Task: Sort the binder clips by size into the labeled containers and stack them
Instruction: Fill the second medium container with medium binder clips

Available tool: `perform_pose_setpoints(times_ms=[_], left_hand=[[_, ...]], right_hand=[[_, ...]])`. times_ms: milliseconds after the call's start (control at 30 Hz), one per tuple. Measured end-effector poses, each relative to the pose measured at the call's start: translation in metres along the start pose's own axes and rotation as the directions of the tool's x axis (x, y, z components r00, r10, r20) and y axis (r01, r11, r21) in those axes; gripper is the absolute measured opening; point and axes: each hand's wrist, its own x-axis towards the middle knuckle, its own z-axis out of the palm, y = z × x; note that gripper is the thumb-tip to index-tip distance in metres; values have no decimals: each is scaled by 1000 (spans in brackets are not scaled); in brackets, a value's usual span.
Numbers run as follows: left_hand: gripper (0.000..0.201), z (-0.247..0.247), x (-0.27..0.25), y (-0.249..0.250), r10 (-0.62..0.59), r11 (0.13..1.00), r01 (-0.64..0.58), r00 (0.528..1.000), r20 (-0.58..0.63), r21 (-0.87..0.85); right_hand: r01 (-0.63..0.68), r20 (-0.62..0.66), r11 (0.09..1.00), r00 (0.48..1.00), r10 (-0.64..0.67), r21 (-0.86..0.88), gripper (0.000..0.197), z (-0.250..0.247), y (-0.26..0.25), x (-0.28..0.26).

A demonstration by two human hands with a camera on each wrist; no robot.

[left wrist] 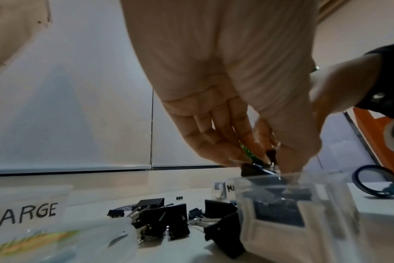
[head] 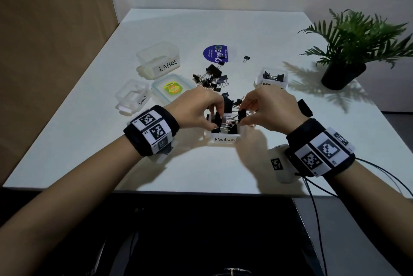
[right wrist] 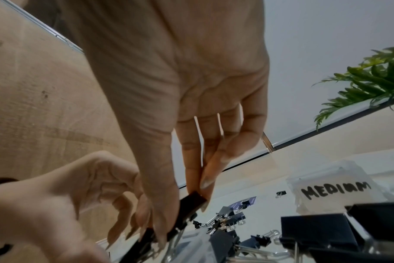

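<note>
Both hands pinch clips: right hand (head: pixel 266 108) clamps its clip (head: pixel 242 114) directly above the Medium box (head: pixel 225 139); left hand (head: pixel 196 108) likewise.

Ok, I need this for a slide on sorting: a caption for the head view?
Both hands, left hand and right hand, place binder clips into the Medium container.

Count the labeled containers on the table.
4: LARGE container far left, Small container nearer left, Medium container beneath both hands, a second medium container far right. None seems hidden.
</note>
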Motion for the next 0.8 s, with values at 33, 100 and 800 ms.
perform_pose_setpoints(times_ms=[33, 100, 800], left_hand=[[28, 2, 0, 1, 13, 999, -13, 1000, -5, 40], [26, 3, -1, 5, 39, 995, -38, 999, -15, 90], [27, 3, 0, 18, 8, 893, -36, 998, 64, 448]], right_hand=[[-4, -1, 1000, 1000, 4, 4, 29, -1, 0, 0], [-9, -13, 1000, 1000, 10, 9, 29, 0, -1, 0], [1, -13, 999, 1000, -2, -44, 30, 11, -4, -1]])
